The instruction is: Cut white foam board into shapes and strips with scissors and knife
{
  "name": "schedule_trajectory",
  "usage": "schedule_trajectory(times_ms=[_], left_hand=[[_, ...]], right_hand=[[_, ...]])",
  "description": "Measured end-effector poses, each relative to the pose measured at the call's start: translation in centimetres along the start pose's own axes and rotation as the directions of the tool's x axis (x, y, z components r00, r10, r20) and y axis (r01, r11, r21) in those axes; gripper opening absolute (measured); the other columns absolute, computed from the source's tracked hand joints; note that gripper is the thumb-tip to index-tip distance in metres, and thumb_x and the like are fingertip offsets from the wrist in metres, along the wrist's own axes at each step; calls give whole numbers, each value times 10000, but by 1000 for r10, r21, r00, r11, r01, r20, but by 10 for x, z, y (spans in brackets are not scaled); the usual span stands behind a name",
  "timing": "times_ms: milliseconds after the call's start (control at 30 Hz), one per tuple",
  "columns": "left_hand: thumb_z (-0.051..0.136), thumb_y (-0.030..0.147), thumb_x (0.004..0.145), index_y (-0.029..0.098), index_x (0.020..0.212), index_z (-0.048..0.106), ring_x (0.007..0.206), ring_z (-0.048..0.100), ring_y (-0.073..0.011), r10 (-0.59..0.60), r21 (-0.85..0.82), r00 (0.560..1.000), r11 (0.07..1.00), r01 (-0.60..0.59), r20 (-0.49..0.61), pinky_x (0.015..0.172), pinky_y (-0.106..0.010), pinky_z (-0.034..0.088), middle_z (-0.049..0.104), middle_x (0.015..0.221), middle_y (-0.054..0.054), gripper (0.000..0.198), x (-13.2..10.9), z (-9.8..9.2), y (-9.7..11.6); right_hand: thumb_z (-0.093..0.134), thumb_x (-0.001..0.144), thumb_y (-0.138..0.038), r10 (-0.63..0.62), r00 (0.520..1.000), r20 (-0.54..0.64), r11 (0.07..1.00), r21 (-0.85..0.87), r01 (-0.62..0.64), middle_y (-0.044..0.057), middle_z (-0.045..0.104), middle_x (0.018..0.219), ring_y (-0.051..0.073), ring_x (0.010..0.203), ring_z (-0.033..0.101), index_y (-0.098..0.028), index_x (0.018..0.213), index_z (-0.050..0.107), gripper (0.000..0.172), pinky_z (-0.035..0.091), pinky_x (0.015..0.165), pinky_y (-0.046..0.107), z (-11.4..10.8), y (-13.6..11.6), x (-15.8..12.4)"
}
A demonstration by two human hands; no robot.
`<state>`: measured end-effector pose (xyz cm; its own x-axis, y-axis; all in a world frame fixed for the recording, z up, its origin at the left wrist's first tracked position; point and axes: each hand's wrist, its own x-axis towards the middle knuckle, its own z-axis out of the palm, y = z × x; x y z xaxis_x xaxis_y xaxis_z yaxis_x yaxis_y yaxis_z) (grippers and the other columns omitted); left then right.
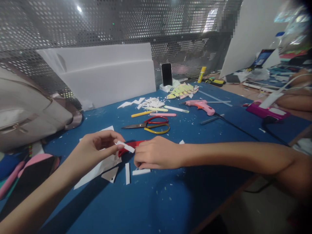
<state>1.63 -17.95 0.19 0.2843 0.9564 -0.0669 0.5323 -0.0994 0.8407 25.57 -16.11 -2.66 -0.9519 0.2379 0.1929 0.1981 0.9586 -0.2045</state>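
Observation:
My left hand point(103, 144) pinches a short white strip point(127, 147) between thumb and fingers. The strip's far end reaches my right hand point(156, 152), whose fingers are curled downward, their tips and whatever they hold hidden. Behind the strip, between both hands, lies a red object point(133, 144), mostly covered. Below my right fingers a second white strip point(141, 172) rests on the blue table point(156, 198), and another strip point(127, 173) stands lengthwise beside it. White paper sheets point(97, 170) and a small cut piece point(110, 175) lie under and near my left hand.
Scissors point(146, 125) with red and yellow handles lie beyond my hands. Farther back are white scraps point(152, 103), coloured sticks point(141, 113), a pink glue gun point(201, 106) with its cord, and a phone point(166, 74). A bag point(29, 107) stands left; a co-worker's arm point(294, 97) is at right.

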Motion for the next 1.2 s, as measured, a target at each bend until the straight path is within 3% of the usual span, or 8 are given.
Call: schedule_trajectory(times_ms=[200, 433, 1033, 1200], left_hand=[[717, 383, 805, 231, 860, 674, 652, 560, -95, 3, 4, 1000, 1000, -3, -8, 620, -198, 463, 630, 734, 18, 168, 0, -1, -1], [715, 389, 805, 229, 846, 685, 642, 567, -88, 11, 7, 1000, 1000, -11, -23, 613, -178, 459, 645, 719, 24, 168, -1, 0, 3], [711, 330, 812, 234, 842, 688, 614, 580, -71, 55, -37, 998, 998, -56, -19, 595, -153, 469, 660, 691, 34, 103, 0, 0, 2], [721, 332, 796, 234, 819, 693, 610, 581, -75, 55, -39, 998, 998, -56, -28, 598, -158, 476, 662, 688, 32, 105, -3, 0, 6]], right_hand=[[454, 996, -239, 7, 1000, 20, 999, -40, -6, 43, 649, 973, 152, 865, 557, -144, 957, 609, 186, 317, 559, 276, 4, -5, 2], [484, 970, -237, 39, 997, -62, 998, -49, -42, 40, 638, 953, 146, 866, 539, -150, 966, 608, 151, 281, 533, 271, -3, 4, 1], [500, 978, -248, 49, 999, -3, 992, -117, -49, 37, 636, 971, 162, 856, 543, -158, 959, 625, 155, 251, 527, 278, 0, 5, 0], [481, 991, -260, 31, 995, -94, 994, -101, -41, 38, 641, 978, 160, 895, 534, -160, 985, 618, 169, 286, 557, 279, 6, 4, 3]])
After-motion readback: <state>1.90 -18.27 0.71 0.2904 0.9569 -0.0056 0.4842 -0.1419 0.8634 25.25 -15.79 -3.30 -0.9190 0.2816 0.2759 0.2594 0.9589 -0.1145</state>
